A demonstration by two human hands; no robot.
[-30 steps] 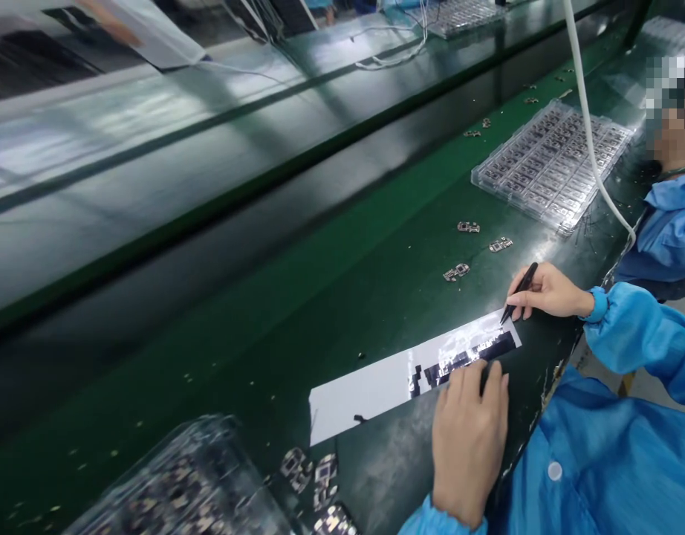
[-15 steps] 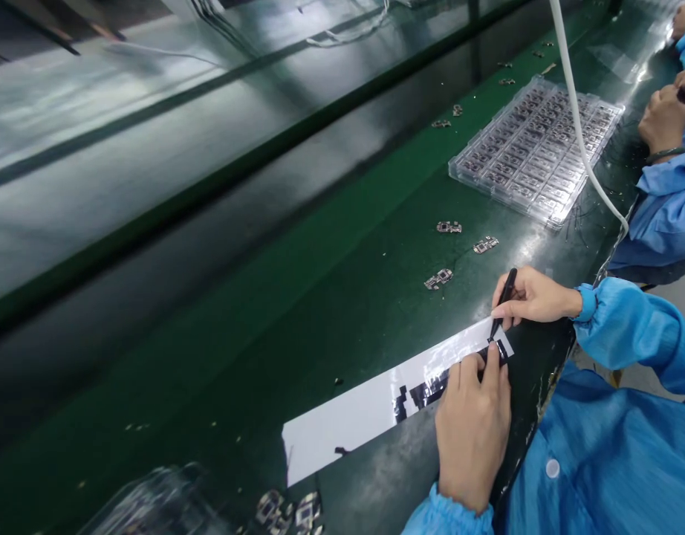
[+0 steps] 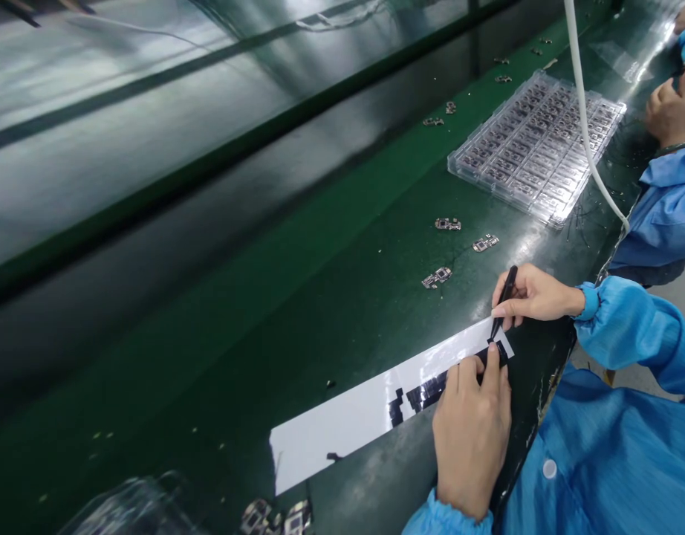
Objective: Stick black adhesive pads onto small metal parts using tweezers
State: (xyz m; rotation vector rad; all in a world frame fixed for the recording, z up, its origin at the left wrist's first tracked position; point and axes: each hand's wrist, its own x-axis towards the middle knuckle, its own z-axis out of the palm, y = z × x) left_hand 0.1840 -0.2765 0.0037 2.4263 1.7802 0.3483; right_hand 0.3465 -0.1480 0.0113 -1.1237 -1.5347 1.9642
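Note:
My right hand [image 3: 535,291] grips black tweezers [image 3: 506,293], their tips pointing down at the right end of a white strip [image 3: 342,416]. Dark pieces that look like tape [image 3: 426,392] are stuck along this strip's near side. My left hand [image 3: 473,431] lies over them, back up, with its index finger stretched out to the tweezer tips and the other fingers partly bent. Its fingertips press on the strip, and its palm side is hidden. What the tips touch is a small black bit, too small to make out fully.
Small circuit boards [image 3: 436,278] lie beyond the strip, with more [image 3: 296,518] at the bottom edge. A clear tray of boards [image 3: 535,148] sits farther back, crossed by a white cable [image 3: 582,111]. At the right is a co-worker's hand [image 3: 670,111]. A blurred clear plastic tray [image 3: 131,509] stands bottom left.
The view has shifted slightly, so the strip's left end appears lower and farther left. Both my hands stay almost still, with the tweezers at the same spot. The co-worker's hand has moved slightly.

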